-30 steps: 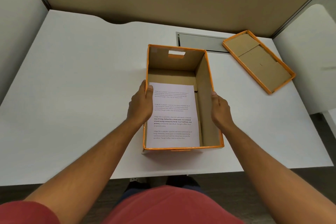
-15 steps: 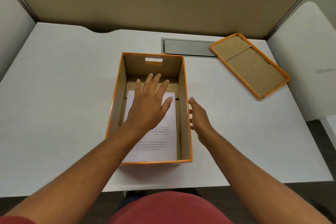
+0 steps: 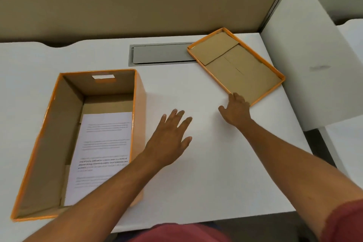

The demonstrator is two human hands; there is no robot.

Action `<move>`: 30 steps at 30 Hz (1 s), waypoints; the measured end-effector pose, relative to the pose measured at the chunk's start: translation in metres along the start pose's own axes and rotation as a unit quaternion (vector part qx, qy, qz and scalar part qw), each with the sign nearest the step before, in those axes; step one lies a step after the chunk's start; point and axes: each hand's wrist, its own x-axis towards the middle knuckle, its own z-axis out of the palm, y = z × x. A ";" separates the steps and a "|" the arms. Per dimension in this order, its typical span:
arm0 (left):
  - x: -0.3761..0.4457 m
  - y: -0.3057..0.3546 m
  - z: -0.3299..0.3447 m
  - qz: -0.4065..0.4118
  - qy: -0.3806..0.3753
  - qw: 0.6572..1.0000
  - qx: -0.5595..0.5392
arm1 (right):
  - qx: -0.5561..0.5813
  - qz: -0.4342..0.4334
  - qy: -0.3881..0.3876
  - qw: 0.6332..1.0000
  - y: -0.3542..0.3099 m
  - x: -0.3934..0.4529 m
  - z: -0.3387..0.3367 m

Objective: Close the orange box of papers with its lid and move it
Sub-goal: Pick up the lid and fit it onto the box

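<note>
The orange box (image 3: 139,104) stands open on the white desk at the left, with a printed sheet of paper (image 3: 102,151) lying flat inside. Its orange lid (image 3: 237,68) lies upside down at the back right, turned at an angle. My left hand (image 3: 169,139) hovers over the desk just right of the box, fingers spread, holding nothing. My right hand (image 3: 235,111) reaches to the lid's near corner, fingertips touching or almost touching its rim, with no hold on it.
A grey cable flap (image 3: 161,54) is set into the white desk (image 3: 206,163) behind the box, partly under the lid's corner. A tan partition wall (image 3: 137,2) closes the back. A white side panel (image 3: 306,61) stands at the right edge.
Both hands left the box. My left hand came out of it and moved right; my right hand reached far right to the lid. The view swung right, so the box sits further left.
</note>
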 end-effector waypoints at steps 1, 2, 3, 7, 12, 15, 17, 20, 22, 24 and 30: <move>0.004 0.003 0.005 -0.004 -0.011 1.000 0.000 | -0.012 -0.013 -0.003 1.000 0.004 -0.003 0.007; 0.008 0.006 0.010 -0.008 -0.019 1.000 0.003 | -0.023 -0.028 0.006 0.999 0.006 -0.008 0.013; 0.012 0.009 0.015 -0.011 -0.027 1.000 0.005 | -0.034 -0.043 0.019 0.998 0.006 -0.017 0.019; 0.028 0.018 0.035 -0.013 -0.055 0.998 0.008 | -0.043 -0.111 0.015 0.993 -0.009 -0.074 0.040; 0.038 0.027 0.061 0.004 -0.088 0.996 -0.006 | 0.073 -0.147 -0.033 0.986 -0.029 -0.161 0.057; 0.037 0.026 0.075 0.049 -0.120 0.991 0.019 | 0.185 -0.139 -0.073 0.970 -0.030 -0.176 0.056; 0.034 0.025 0.083 0.062 -0.131 0.989 0.028 | 0.261 -0.108 -0.082 0.956 -0.018 -0.164 0.045; 0.032 0.022 0.091 0.058 -0.134 0.988 0.048 | 0.291 -0.039 0.019 0.956 0.016 -0.131 0.023; 0.031 0.022 0.093 0.054 -0.135 0.988 0.054 | 0.247 0.017 0.084 0.965 0.046 -0.102 0.010; 0.032 0.024 0.093 0.051 -0.136 0.988 0.054 | 0.198 0.092 0.071 0.973 0.074 -0.076 -0.001; 0.030 0.032 0.094 0.040 -0.128 0.990 0.033 | 0.314 0.143 0.014 0.939 0.097 -0.043 -0.025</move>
